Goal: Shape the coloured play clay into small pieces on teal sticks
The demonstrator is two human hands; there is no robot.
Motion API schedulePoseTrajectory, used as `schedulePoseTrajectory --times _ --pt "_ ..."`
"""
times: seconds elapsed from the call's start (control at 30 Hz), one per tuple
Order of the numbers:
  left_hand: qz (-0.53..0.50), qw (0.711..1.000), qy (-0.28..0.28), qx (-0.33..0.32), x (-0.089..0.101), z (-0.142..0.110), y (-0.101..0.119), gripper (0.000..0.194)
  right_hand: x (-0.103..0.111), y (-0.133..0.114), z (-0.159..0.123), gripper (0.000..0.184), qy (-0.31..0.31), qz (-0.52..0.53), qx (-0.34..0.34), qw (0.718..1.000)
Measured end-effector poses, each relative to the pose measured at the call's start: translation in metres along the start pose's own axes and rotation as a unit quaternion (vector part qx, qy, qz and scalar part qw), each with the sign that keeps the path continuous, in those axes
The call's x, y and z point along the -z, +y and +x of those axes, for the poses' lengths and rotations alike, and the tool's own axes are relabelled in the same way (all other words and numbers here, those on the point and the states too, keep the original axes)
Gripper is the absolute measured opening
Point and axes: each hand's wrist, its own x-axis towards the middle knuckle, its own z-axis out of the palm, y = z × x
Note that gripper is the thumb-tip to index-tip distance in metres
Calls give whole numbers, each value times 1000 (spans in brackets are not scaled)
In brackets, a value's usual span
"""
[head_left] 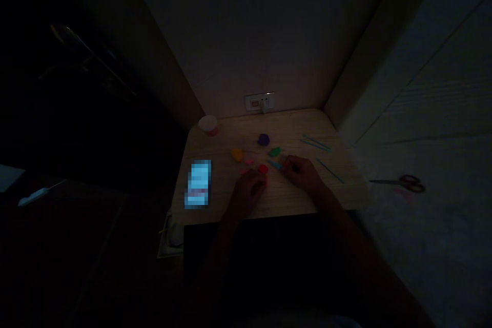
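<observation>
My right hand (302, 171) is closed around a small light-blue, blade-like tool (274, 164), its flat end pointing left over the table. To the left, my left hand (248, 192) rests on the tabletop with its fingers curled in. Whatever those fingertips hold is too dark to make out. Just beyond them sits a red clay-like lump (263, 168). A pink piece (249, 162) lies close by. Farther back are a green lump (274, 151), an orange lump (237, 154) and a purple lump (263, 139).
A lit phone (198, 184) lies on the left of the wooden tabletop (223, 205). Thin blue sticks (330, 170) are at the right. A pale cup (208, 123) stands at the back left. Scissors (411, 183) lie on a pale surface beyond the right edge. A wall socket (260, 102) is behind.
</observation>
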Motion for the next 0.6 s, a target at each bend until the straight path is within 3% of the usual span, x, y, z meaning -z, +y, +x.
schedulePoseTrajectory --times 0.27,0.43,0.6 --pt "89 996 -14 -2 -1 -1 3 6 -4 -12 -10 15 11 -79 10 997" --pt "104 994 -7 -15 0 0 5 6 -13 -19 -27 10 37 -199 18 979" --pt "126 991 3 -45 -3 -3 2 9 -25 -27 -47 8 48 -246 5 968"
